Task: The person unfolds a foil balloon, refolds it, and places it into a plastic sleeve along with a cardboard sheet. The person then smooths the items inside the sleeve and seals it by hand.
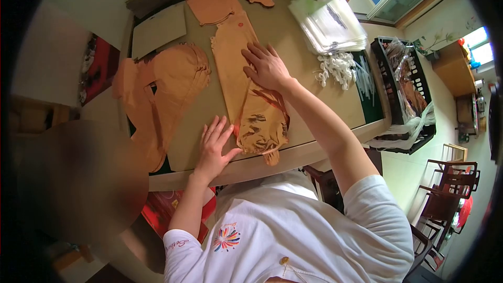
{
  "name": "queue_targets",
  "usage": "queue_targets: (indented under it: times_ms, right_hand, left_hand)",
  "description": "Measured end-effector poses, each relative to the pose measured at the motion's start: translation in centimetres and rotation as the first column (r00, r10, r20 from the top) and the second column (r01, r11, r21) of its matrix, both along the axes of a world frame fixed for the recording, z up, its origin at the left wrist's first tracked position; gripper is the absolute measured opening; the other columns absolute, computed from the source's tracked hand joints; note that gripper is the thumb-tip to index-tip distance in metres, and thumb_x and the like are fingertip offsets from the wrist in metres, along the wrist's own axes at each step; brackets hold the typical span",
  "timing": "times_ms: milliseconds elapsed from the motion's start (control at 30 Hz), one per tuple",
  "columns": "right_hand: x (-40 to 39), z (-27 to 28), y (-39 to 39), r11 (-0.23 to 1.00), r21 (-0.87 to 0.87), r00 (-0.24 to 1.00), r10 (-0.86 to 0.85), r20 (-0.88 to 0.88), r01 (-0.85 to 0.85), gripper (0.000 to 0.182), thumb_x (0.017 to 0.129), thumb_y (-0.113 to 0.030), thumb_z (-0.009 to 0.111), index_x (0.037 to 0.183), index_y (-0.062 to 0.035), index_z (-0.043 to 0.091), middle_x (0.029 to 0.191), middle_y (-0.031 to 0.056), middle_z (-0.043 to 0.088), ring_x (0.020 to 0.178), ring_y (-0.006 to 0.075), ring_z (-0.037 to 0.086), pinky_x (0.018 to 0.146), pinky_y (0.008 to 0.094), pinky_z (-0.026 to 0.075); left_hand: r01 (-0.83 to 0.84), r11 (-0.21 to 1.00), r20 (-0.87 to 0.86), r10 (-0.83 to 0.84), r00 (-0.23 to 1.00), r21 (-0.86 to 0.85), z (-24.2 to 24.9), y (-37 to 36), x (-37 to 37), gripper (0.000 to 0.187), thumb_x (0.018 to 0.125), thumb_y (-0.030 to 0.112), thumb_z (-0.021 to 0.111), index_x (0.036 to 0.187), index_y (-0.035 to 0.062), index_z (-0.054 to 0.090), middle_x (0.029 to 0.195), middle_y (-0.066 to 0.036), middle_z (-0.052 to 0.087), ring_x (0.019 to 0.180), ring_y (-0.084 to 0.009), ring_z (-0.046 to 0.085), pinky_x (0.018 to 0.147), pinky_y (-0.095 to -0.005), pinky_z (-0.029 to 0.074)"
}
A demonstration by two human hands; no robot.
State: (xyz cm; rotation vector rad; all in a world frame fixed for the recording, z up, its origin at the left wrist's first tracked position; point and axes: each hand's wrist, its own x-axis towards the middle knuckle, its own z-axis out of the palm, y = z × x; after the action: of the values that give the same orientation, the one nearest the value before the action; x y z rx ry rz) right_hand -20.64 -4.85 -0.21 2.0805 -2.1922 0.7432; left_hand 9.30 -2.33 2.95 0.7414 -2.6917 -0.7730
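A long tan-orange folded piece of thin material lies across the table, its lower end crinkled and shiny near the front edge. My right hand rests flat on its upper middle, fingers spread. Beside its lower left edge lies my left hand, fingers spread, the tips touching or very near the reddish edge. Both hands look empty. To the left is a pile of similar orange pieces, and more orange pieces are at the far edge.
Clear plastic bags are stacked at the table's far right, beside white strings and clear strips. A grey-beige board lies far left. A black crate stands right of the table. A blurred round shape is at lower left.
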Motion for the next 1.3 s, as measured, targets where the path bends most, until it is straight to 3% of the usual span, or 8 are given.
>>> queue_targets:
  times_ms: [267, 533, 733, 800, 900, 1000, 1167, 1300]
  right_hand:
    - [0.2, 0.8, 0.2, 1.000, 0.024, 1.000, 0.005, 0.020, -0.006, 0.053, 0.090, -0.034, 0.054, 0.135, -0.0082, 0.048, 0.143, 0.0170, 0.042, 0.136, 0.0315, 0.033, 0.114, 0.0488, 0.022]
    - [-0.4, 1.0, -0.7, 1.000, -0.014, 0.999, 0.002, 0.039, -0.001, 0.044, 0.091, -0.030, 0.054, 0.129, -0.0068, 0.052, 0.139, 0.0174, 0.046, 0.134, 0.0326, 0.036, 0.109, 0.0482, 0.030]
    - [2.0, 4.7, -12.8, 0.998, 0.002, 0.919, -0.054, 0.390, 0.058, 0.025, 0.090, -0.022, 0.057, 0.106, -0.0040, 0.062, 0.100, 0.0147, 0.066, 0.092, 0.0346, 0.063, 0.080, 0.0427, 0.050]
    - [3.2, 3.9, -17.6, 0.998, 0.061, 0.853, -0.025, 0.521, -0.008, 0.028, 0.091, -0.025, 0.056, 0.109, -0.0047, 0.061, 0.105, 0.0184, 0.062, 0.091, 0.0367, 0.062, 0.078, 0.0461, 0.049]
    - [5.8, 6.6, -20.7, 0.978, 0.186, 0.928, -0.152, 0.340, 0.092, 0.028, 0.091, -0.024, 0.056, 0.102, -0.0002, 0.064, 0.097, 0.0203, 0.065, 0.090, 0.0338, 0.065, 0.075, 0.0449, 0.050]
    - [5.7, 4.0, -26.2, 0.882, 0.460, 0.764, -0.366, 0.532, 0.102, 0.035, 0.080, -0.030, 0.067, 0.087, 0.0039, 0.066, 0.074, 0.0188, 0.067, 0.070, 0.0306, 0.067, 0.068, 0.0394, 0.053]
    - [4.9, 1.0, -27.5, 0.961, 0.276, 0.844, -0.175, 0.508, 0.033, 0.031, 0.079, -0.025, 0.065, 0.078, 0.0055, 0.067, 0.068, 0.0171, 0.066, 0.064, 0.0307, 0.066, 0.067, 0.0378, 0.054]
    - [5.5, 0.8, -27.2, 0.935, 0.254, 0.834, -0.338, 0.436, 0.247, 0.026, 0.079, -0.021, 0.062, 0.078, 0.0041, 0.067, 0.074, 0.0181, 0.067, 0.067, 0.0320, 0.066, 0.067, 0.0383, 0.054]
  left_hand:
    - [-0.057, 0.989, -0.220, 0.026, 0.975, -0.135, -1.1, -6.8, -8.5, 0.041, 0.091, 0.018, 0.060, 0.127, 0.0003, 0.054, 0.139, -0.018, 0.046, 0.133, -0.0350, 0.039, 0.109, -0.0444, 0.033]
    - [-0.008, 0.970, -0.105, -0.018, 0.994, -0.244, -3.1, -8.0, -11.4, 0.046, 0.089, 0.024, 0.057, 0.129, 0.0011, 0.050, 0.136, -0.017, 0.047, 0.132, -0.0327, 0.038, 0.108, -0.0470, 0.031]
    - [0.005, 0.973, -0.052, -0.017, 0.999, -0.232, -3.3, -8.5, -11.3, 0.052, 0.089, 0.025, 0.059, 0.132, -0.0003, 0.047, 0.140, -0.017, 0.042, 0.133, -0.0330, 0.036, 0.110, -0.0483, 0.029]
    - [0.018, 0.973, -0.065, -0.034, 0.997, -0.231, -2.7, -7.9, -11.3, 0.052, 0.089, 0.024, 0.060, 0.134, 0.0016, 0.045, 0.139, -0.018, 0.042, 0.133, -0.0335, 0.035, 0.111, -0.0492, 0.027]
    - [-0.010, 0.962, -0.082, -0.013, 0.997, -0.273, -2.7, -7.6, -11.3, 0.041, 0.087, 0.024, 0.062, 0.120, 0.0003, 0.055, 0.130, -0.018, 0.050, 0.128, -0.0332, 0.042, 0.109, -0.0495, 0.030]
    - [0.002, 0.971, -0.016, -0.006, 1.000, -0.238, -2.1, -7.8, -11.1, 0.044, 0.089, 0.027, 0.060, 0.123, -0.0004, 0.055, 0.135, -0.016, 0.048, 0.132, -0.0305, 0.040, 0.109, -0.0477, 0.030]
    - [0.007, 0.982, -0.039, -0.014, 0.999, -0.189, -2.6, -7.7, -11.3, 0.043, 0.088, 0.026, 0.060, 0.121, -0.0009, 0.056, 0.134, -0.016, 0.049, 0.131, -0.0302, 0.040, 0.109, -0.0472, 0.032]
    - [-0.005, 0.978, -0.074, -0.011, 0.997, -0.208, -2.6, -7.7, -11.3, 0.044, 0.088, 0.025, 0.061, 0.122, -0.0018, 0.055, 0.134, -0.017, 0.048, 0.132, -0.0302, 0.039, 0.109, -0.0464, 0.032]
